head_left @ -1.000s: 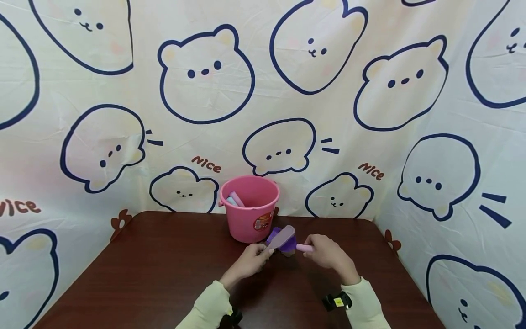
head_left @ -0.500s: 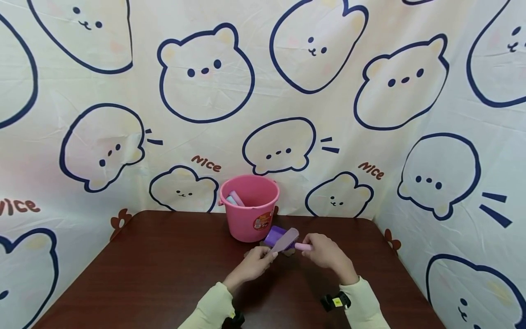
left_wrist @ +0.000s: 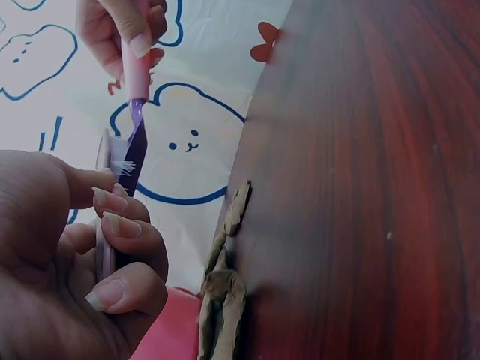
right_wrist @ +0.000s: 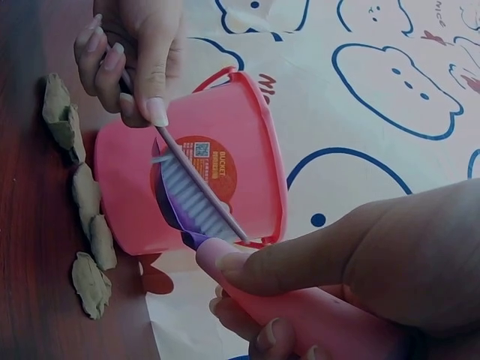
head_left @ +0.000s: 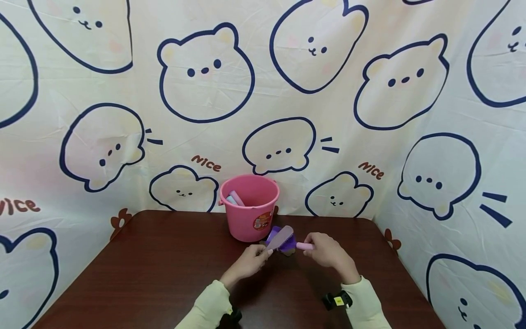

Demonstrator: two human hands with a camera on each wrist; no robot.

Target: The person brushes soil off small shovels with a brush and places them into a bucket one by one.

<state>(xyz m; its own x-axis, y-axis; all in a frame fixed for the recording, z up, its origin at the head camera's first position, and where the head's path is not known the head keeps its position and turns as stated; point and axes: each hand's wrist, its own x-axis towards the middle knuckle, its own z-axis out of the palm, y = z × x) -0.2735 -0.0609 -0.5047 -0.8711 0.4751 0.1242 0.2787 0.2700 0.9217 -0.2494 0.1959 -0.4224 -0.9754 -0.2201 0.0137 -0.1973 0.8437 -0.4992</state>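
My left hand (head_left: 245,263) holds a brush (head_left: 281,238) with a pale pink back and white bristles, seen edge-on in the right wrist view. Its bristles lie against the purple blade of a toy shovel (right_wrist: 166,196). My right hand (head_left: 328,251) grips that shovel's pink handle (head_left: 305,246), thumb along the top. Both tools are above the table, just in front of a pink bucket (head_left: 248,224). Beneath them, several greyish-brown lumps (right_wrist: 87,191) lie in a row on the tabletop; the left wrist view shows the lumps (left_wrist: 223,285) beside the bucket.
Inside the bucket, pink and pale blue handle-like pieces (head_left: 235,199) lean against the left wall. The dark wooden table (head_left: 144,274) meets a fabric backdrop (head_left: 287,105) printed with cartoon bears at the back and sides.
The brush moved right and slightly down half a second ago, then returned left across the shovel's blade. My right hand and the shovel shifted only slightly. The bucket stayed put.
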